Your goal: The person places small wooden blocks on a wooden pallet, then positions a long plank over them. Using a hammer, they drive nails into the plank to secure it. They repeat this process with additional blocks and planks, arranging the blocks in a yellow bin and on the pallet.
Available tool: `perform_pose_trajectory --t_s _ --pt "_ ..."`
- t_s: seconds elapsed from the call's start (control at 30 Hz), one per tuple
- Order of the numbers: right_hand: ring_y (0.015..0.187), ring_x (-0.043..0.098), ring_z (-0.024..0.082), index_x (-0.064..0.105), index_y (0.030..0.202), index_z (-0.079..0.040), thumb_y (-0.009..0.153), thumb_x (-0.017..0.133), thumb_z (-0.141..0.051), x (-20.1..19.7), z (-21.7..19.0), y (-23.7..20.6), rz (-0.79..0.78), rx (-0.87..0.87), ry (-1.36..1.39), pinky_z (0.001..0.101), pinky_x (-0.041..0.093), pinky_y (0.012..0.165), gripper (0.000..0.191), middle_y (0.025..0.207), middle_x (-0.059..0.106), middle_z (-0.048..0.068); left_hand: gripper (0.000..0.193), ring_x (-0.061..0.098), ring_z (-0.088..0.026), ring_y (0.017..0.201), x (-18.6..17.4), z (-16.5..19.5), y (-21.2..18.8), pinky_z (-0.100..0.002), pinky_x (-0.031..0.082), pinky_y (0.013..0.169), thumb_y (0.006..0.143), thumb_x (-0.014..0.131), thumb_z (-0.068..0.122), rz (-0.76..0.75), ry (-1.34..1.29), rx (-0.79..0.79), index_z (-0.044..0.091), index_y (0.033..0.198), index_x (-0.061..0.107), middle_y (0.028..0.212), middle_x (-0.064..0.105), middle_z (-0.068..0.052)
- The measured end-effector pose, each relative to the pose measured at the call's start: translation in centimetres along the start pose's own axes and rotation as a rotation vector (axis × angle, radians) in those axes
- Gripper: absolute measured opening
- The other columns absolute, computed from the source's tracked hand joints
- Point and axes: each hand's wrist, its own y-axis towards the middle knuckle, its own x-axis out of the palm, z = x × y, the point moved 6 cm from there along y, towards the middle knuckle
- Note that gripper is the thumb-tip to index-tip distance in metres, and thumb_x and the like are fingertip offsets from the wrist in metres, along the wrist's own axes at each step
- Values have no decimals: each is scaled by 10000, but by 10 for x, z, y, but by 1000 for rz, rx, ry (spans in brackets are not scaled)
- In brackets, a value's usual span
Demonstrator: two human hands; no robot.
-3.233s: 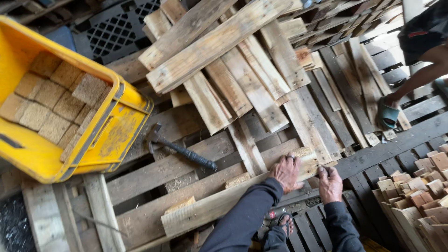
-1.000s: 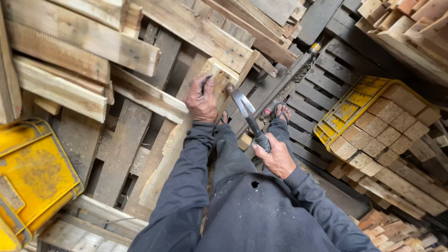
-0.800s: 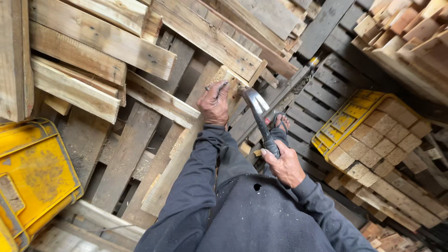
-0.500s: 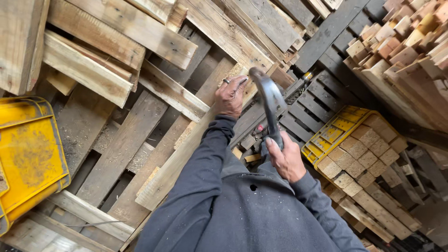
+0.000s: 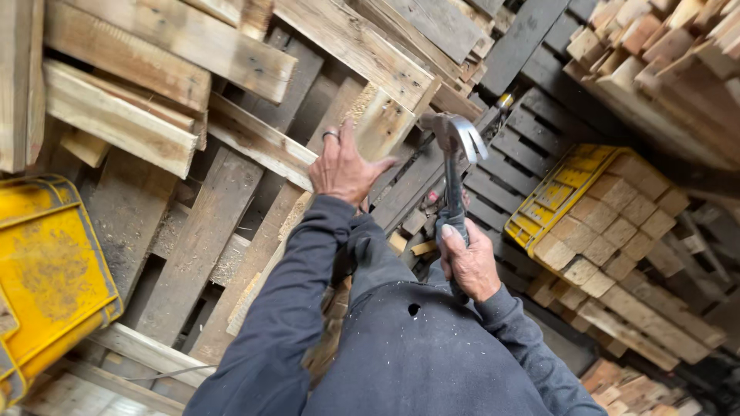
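My right hand grips the dark handle of a claw hammer, which stands raised with its metal head above a long wooden plank. My left hand, with a ring on one finger, rests fingers spread on that plank and holds it down. The plank lies slanted across a heap of pallet boards. Dark sleeves cover both my arms, and my dark-clothed torso fills the lower middle of the view.
A yellow plastic crate stands at the left edge. Another yellow crate at the right holds several wooden blocks. Stacked boards fill the upper left, black plastic pallets the upper middle, and wood offcuts the upper right.
My right hand has picked up the hammer and swung it upward; its head has risen from near the plank to above it. My left hand has stayed on the plank.
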Motion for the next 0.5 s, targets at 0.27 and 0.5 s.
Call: perform_pose_trajectory --t_s 0.27,0.5 --pt "419 491 89 595 1000 -43 959 676 -312 -7 34 14 -53 66 32 273 406 384 284 599 533 -7 780 681 -348 791 9 16 -9 -460 576 659 743 863 594 31 197 51 17 1093 473 1054 544 -200" --pt "485 514 68 650 940 -52 955 682 -410 -16 16 25 -68 -2 -359 275 433 455 360 585 558 3 793 665 -355 895 7 21 -14 -452 573 705 674 895 566 132 202 47 28 1072 469 1133 518 -194"
